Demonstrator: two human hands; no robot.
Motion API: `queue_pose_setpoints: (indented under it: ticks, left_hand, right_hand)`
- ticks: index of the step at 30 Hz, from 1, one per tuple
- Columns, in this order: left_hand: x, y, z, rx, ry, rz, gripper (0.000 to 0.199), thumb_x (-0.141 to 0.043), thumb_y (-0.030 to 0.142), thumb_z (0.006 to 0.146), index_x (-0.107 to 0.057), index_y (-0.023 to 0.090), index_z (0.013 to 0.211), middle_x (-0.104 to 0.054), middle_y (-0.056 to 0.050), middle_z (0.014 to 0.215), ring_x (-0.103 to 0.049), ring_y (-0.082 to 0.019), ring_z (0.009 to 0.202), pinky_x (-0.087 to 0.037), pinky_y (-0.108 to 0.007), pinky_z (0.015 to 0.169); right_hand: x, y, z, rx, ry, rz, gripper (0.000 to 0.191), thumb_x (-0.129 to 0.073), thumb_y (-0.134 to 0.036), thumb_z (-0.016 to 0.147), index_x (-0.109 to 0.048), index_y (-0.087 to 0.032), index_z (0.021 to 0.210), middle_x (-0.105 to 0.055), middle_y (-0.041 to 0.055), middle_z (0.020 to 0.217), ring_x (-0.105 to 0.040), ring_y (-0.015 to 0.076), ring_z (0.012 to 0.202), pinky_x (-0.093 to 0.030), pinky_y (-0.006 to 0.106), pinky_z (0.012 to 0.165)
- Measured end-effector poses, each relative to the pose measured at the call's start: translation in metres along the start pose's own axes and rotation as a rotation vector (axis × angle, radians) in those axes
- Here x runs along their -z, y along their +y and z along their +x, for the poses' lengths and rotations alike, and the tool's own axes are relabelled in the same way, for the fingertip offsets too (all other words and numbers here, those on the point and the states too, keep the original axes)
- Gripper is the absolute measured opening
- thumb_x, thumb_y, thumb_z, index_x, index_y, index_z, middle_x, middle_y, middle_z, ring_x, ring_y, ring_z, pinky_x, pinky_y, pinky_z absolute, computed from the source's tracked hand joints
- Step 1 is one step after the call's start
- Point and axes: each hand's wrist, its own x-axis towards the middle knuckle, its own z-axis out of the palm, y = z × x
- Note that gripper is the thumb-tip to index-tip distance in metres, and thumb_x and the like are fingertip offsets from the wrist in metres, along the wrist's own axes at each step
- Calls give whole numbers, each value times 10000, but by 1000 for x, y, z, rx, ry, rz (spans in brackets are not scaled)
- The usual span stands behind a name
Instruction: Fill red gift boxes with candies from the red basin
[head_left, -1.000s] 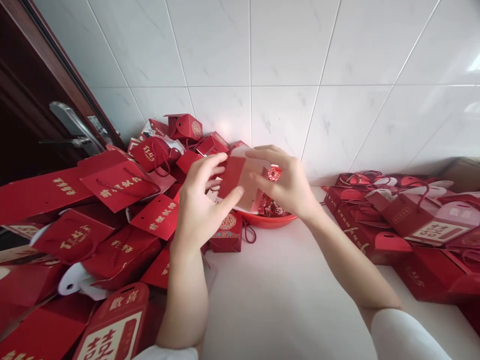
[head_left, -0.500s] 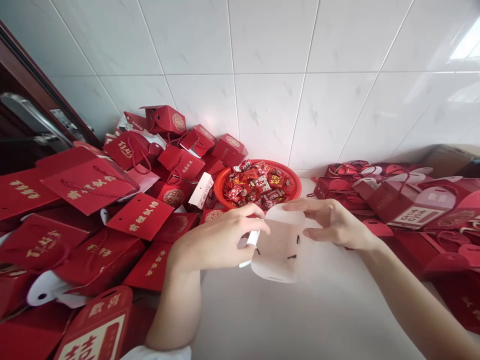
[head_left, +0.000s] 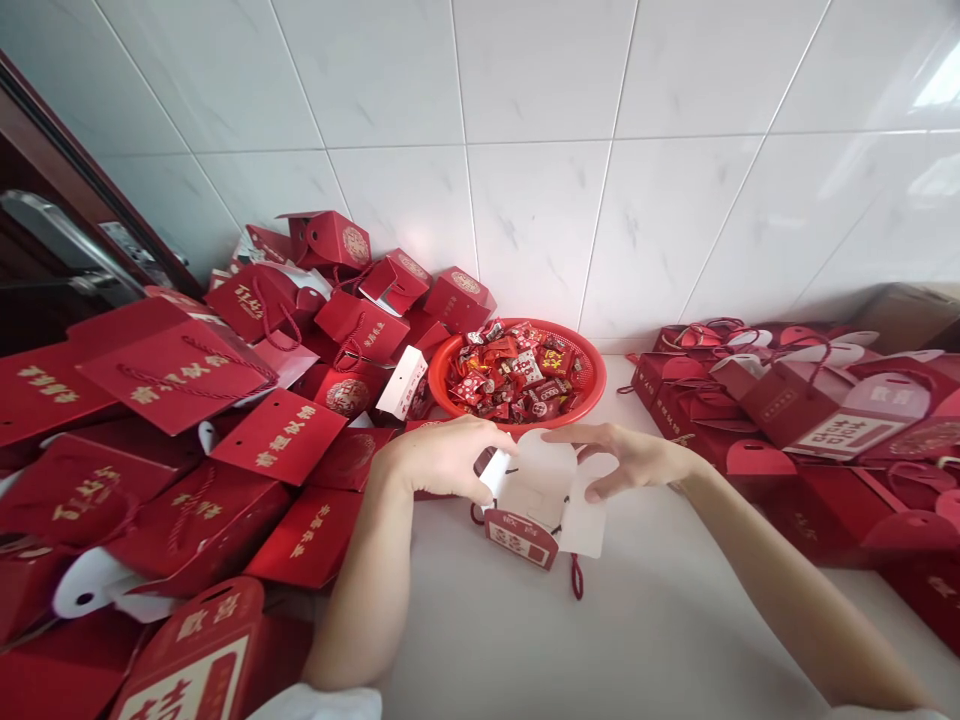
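Observation:
An unfolded-topped red paper gift box [head_left: 529,495], white inside, stands on the pale table between my hands. Its front panel carries gold print, and a dark red cord handle hangs at its right side. My left hand [head_left: 446,458] curls over the left flap, thumb and fingers on either side of it. My right hand [head_left: 637,460] grips the right and far flaps, its index finger along the back edge and its thumb lower on the right. No contents show inside the box. Just behind it sits a red plastic basket [head_left: 592,395] full of wrapped candies [head_left: 517,370].
Red gift boxes [head_left: 169,375] with cord handles are heaped on the left. More open-topped boxes [head_left: 817,405] stand in rows on the right. A tiled wall [head_left: 532,230] closes off the back, and a door handle [head_left: 67,235] shows at the far left.
The box has turned upright and opened out, so its printed front and cord handle now show. Both hands have spread its flaps and moved slightly.

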Motion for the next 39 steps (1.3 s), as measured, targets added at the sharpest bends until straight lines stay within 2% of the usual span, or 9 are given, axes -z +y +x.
queue_pose_setpoints:
  ticks: [4, 8, 11, 13, 17, 21, 27, 35, 39]
  left_hand:
    - [3, -11, 8, 8, -83, -79, 447, -779, 319, 653, -772, 255, 1095, -783, -11, 1017, -705, -249, 934, -487, -271, 784]
    - [5, -6, 8, 20, -112, -152, 460, -796, 413, 684, -769, 230, 1106, -783, -16, 939, -709, -216, 860, -466, -236, 741]
    - [5, -1, 4, 37, -105, -214, 571, -779, 463, 733, -709, 233, 1252, -783, -31, 964, -719, -217, 856, -483, -247, 737]
    - [5, -1, 2, 30, -79, -265, 623, -777, 437, 749, -659, 253, 1332, -785, -37, 1023, -727, -231, 915, -503, -264, 776]
    - [5, -7, 1, 46, 50, -338, 642, -796, 429, 735, -656, 255, 1337, -758, -80, 1188, -707, -275, 1091, -529, -305, 872]
    - [3, -17, 5, 54, 200, -358, 589, -779, 426, 757, -679, 233, 1305, -736, -119, 1241, -706, -293, 1117, -553, -323, 856]
    - [-3, -29, 22, 13, 338, -442, 486, -795, 368, 745, -736, 233, 1208, -769, -108, 1156, -730, -290, 1054, -570, -358, 885]
    - [-20, -41, 70, 68, 858, -863, 516, -847, 334, 686, -728, 224, 1176, -753, -105, 1096, -733, -258, 936, -593, -338, 813]
    - [-27, -40, 88, 127, 893, -1248, 404, -869, 352, 642, -775, 190, 1000, -756, -90, 982, -717, -263, 867, -592, -351, 747]
  right_hand:
    - [9, 2, 6, -5, -83, -56, 780, -821, -358, 740, -535, -301, 1464, -472, 78, 1559, -562, 275, 1293, -481, 411, 1054]
    - [39, -10, 18, 88, -91, -73, 584, -729, -467, 844, -646, -205, 1360, -674, 114, 1324, -648, 262, 1169, -510, 378, 999]
    - [64, -10, 47, 52, 256, -168, 448, -672, -450, 889, -704, -174, 1240, -727, 99, 1213, -674, 250, 1102, -524, 345, 953]
    - [75, -2, 73, -153, 546, -383, 308, -656, -345, 897, -725, -174, 1143, -731, 84, 1197, -676, 235, 1059, -520, 313, 922]
    - [78, 20, 121, -338, 719, -499, 280, -665, -211, 845, -700, -115, 1107, -717, 170, 1161, -642, 329, 1108, -488, 377, 918]
    - [73, 34, 137, -365, 716, -485, 413, -773, -143, 688, -700, -147, 1094, -715, 152, 1143, -624, 347, 1130, -478, 367, 903]
    - [70, 38, 122, -248, 618, -292, 406, -869, -132, 482, -740, -162, 866, -693, 24, 782, -652, 250, 838, -493, 299, 718]
    - [39, 3, 115, 191, 629, 249, 325, -787, -399, 707, -692, -188, 934, -716, 33, 948, -649, 183, 854, -523, 317, 792]
    - [27, -6, 118, 325, 531, 415, 356, -861, -386, 649, -703, -199, 908, -723, 22, 927, -654, 176, 853, -525, 310, 812]
